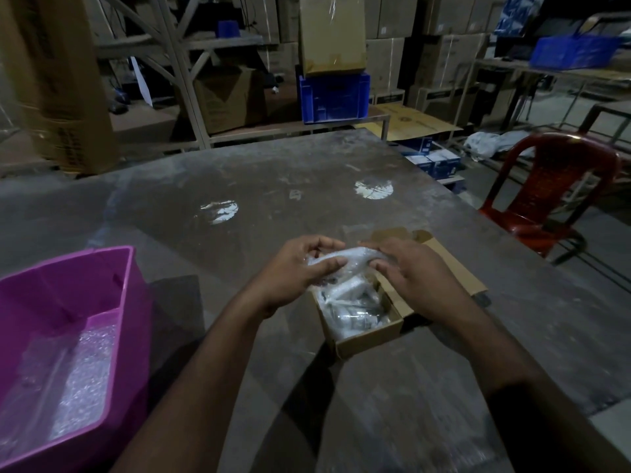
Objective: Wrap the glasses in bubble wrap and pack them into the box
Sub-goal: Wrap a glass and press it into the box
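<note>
A small open cardboard box sits on the table in front of me, its flap folded out to the right. Inside lie several bubble-wrapped bundles. Just above the box I hold another bubble-wrapped bundle between both hands. My left hand grips its left end with curled fingers and thumb. My right hand grips its right end. The glasses inside the wrap are hidden.
A pink plastic tub with sheets of bubble wrap stands at the near left. The grey table stretches ahead. A red plastic chair stands off the table's right edge. Cartons and blue crates fill the shelves behind.
</note>
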Demonstrator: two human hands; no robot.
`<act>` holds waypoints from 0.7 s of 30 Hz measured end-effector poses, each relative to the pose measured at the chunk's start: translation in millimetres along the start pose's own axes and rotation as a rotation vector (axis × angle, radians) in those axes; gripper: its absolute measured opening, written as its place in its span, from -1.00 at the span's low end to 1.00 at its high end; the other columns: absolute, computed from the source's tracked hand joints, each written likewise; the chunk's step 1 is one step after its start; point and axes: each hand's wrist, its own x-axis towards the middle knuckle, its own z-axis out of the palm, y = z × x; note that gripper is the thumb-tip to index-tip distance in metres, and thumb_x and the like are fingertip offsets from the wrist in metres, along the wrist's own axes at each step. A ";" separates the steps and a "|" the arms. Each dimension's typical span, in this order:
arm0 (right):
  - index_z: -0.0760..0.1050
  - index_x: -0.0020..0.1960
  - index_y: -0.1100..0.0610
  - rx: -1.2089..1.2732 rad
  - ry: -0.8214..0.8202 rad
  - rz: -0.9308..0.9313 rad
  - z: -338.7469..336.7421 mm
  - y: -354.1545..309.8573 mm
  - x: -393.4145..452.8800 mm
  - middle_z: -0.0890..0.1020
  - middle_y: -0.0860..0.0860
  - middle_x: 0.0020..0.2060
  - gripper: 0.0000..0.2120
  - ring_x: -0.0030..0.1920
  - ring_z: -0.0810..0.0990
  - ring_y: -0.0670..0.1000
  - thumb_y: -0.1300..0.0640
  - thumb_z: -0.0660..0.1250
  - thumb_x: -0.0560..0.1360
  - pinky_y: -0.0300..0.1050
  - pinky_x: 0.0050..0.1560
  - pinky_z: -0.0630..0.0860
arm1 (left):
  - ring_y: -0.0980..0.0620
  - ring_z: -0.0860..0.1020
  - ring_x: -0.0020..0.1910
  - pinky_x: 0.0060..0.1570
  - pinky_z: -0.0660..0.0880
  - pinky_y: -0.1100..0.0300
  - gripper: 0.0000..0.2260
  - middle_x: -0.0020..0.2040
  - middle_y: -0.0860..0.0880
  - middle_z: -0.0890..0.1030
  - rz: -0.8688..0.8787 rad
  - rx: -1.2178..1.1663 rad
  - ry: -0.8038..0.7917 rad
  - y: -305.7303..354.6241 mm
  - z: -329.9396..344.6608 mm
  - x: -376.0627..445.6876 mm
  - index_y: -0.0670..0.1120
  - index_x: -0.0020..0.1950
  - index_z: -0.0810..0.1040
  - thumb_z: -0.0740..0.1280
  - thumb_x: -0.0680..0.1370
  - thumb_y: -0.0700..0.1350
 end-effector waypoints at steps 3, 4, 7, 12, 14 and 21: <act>0.33 0.50 -0.14 0.126 -0.057 0.013 -1.1 3.8 -2.4 0.51 -0.10 0.32 -0.57 0.33 0.44 -0.09 0.10 0.23 0.66 -0.10 0.25 0.43 | 0.18 0.66 -0.23 -0.24 0.56 0.31 -0.74 -0.08 -0.06 0.60 -0.051 -0.066 0.015 1.7 3.9 3.4 -0.05 0.33 0.54 0.36 0.63 -0.12; 0.29 0.52 -0.15 0.168 -0.082 0.017 -1.7 3.4 -3.3 0.48 -0.10 0.34 -0.55 0.36 0.41 -0.11 0.05 0.23 0.66 -0.11 0.28 0.40 | 0.15 0.65 -0.25 -0.24 0.58 0.27 -0.76 -0.06 -0.07 0.58 -0.059 -0.082 0.010 1.4 5.3 5.5 -0.06 0.33 0.53 0.33 0.65 -0.12; 0.36 0.43 -0.18 0.137 -0.102 0.025 -0.7 4.5 -4.5 0.47 -0.18 0.15 -0.55 0.19 0.44 -0.15 -0.25 0.24 0.58 -0.13 0.11 0.43 | 0.12 0.57 -0.28 -0.24 0.58 0.21 -0.79 -0.10 -0.07 0.59 -0.054 -0.101 -0.023 1.2 9.5 13.2 -0.13 0.26 0.58 0.23 0.71 -0.11; 0.57 0.16 -0.02 -0.011 -0.013 0.100 -0.4 11.4 -4.4 0.56 -0.08 -0.07 -0.74 -0.04 0.54 -0.04 -0.12 0.20 0.65 -0.04 -0.10 0.47 | 0.14 0.56 -0.20 -0.17 0.55 0.22 -0.81 -0.12 0.07 0.65 -0.084 -0.152 -0.073 -0.8 20.0 24.8 -0.08 0.12 0.64 0.47 0.55 -0.05; 0.56 0.09 0.02 -0.065 -0.060 0.133 0.5 15.4 -5.1 0.54 -0.04 -0.08 -0.71 -0.05 0.53 0.00 -0.13 0.17 0.67 -0.02 -0.12 0.47 | 0.11 0.63 -0.14 -0.18 0.57 0.22 -0.82 -0.07 0.00 0.70 -0.078 -0.133 -0.034 -6.6 23.7 30.7 -0.07 0.04 0.64 0.55 0.48 -0.12; 0.54 0.01 -0.05 0.030 -0.103 0.224 13.1 24.3 -9.5 0.56 -0.06 -0.15 -0.88 -0.15 0.52 -0.02 -0.06 0.27 0.62 -0.05 -0.20 0.40 | 0.04 0.64 -0.23 -0.23 0.64 0.16 -0.78 -0.12 -0.10 0.71 -0.080 -0.096 0.083 -30.0 39.2 56.4 -0.24 0.08 0.65 0.54 0.49 -0.19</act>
